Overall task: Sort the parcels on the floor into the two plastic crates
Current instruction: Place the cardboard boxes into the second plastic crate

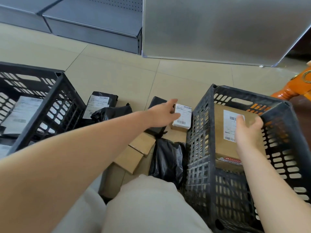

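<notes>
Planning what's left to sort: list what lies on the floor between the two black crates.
Head view: between left crate and right crate lie black poly mailers, cardboard boxes, a small labelled box at the left hand.

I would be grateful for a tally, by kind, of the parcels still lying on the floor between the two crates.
Black plastic bags: 4
Cardboard boxes: 4 in plain view
Total: 8, though the left arm may hide more.

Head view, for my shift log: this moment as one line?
left hand reaching small labelled box | right hand on cardboard box in right crate
</notes>
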The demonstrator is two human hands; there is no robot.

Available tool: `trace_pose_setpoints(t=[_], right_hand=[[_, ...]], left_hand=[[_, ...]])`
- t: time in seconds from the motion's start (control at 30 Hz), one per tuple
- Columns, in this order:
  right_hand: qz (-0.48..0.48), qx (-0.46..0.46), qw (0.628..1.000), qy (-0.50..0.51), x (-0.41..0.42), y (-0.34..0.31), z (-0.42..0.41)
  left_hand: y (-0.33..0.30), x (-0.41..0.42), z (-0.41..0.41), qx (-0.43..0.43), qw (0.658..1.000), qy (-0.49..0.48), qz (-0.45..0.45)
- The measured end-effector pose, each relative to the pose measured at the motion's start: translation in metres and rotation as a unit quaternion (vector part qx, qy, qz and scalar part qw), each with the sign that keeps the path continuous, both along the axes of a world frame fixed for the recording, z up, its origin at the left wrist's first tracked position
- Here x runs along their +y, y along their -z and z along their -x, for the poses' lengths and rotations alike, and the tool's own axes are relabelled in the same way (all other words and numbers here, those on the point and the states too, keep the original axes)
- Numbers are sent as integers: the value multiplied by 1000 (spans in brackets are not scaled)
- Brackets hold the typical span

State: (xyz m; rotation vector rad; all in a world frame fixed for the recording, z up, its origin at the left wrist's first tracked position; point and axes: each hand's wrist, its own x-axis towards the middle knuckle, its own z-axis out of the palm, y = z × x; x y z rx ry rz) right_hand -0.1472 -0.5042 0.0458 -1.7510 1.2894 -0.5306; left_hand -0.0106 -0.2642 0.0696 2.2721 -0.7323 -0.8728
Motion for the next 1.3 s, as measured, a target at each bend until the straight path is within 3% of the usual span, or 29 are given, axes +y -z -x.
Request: trace_pose_setpoints(t=[0.17,0.37,0.67,0.8,0.9,0.97,1.17,1.3], right_hand=[[-23,-98,991,-85,45,-11,-51],[28,-99,975,-197,104,7,-76],[-40,38,955,-290,158,72,-75],[-76,87,943,-313,174,97,-71],[-99,106,934,-327,185,112,-70],[-109,120,928,-334,189,121,-70],[-121,143,919,-346,197,131,-72],[-126,132,926,-332,195,133,-73]], left_hand=[[-12,62,-38,-15,999,-49,-14],[8,142,-61,-24,991,-126,-44],[75,203,-44,-10,980,-158,-118],[109,225,-38,4,964,-165,-207],[132,238,-25,-30,940,-207,-269],[147,243,-14,-51,934,-218,-280],[173,242,4,36,924,-264,-275],[183,237,13,35,920,-258,-292]])
